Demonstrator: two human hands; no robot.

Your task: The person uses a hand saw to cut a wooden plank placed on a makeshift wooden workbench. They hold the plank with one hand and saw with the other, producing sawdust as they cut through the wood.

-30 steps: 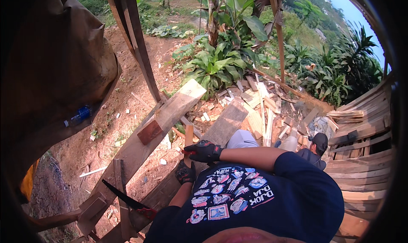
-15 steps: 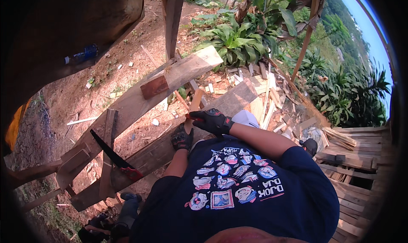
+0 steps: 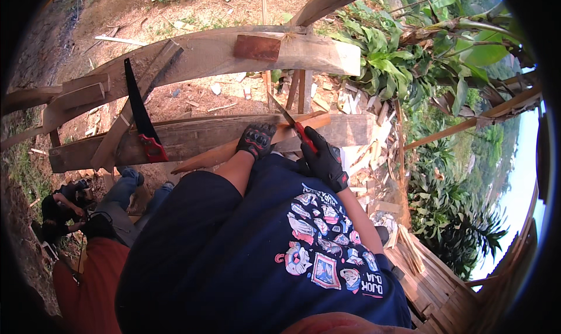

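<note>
Now a red-handled cutting tool with a narrow blade (image 3: 304,136) is held across a long orange-brown wooden strip (image 3: 217,153); its blade, hardly seen half a second ago, is plainly shown, and the strip seems to be turned more nearly along the bench. By this, tool and strip appear to be lined up together. The red handle is wrapped by the black-gloved right grip (image 3: 324,159). Just left of it, the strip is covered by the black-gloved left grip (image 3: 257,138); how tightly its fingers are closed cannot be told. Beneath the left grip, the bench is formed by a thick weathered plank (image 3: 198,132). Farther left, a black-bladed handsaw (image 3: 138,107) is propped there. Beyond both grips, a heavy pale-brown beam (image 3: 204,52) is seen; rightward, green broad-leaved plants (image 3: 374,51); behind and left, a person in a red top (image 3: 93,281).
</note>
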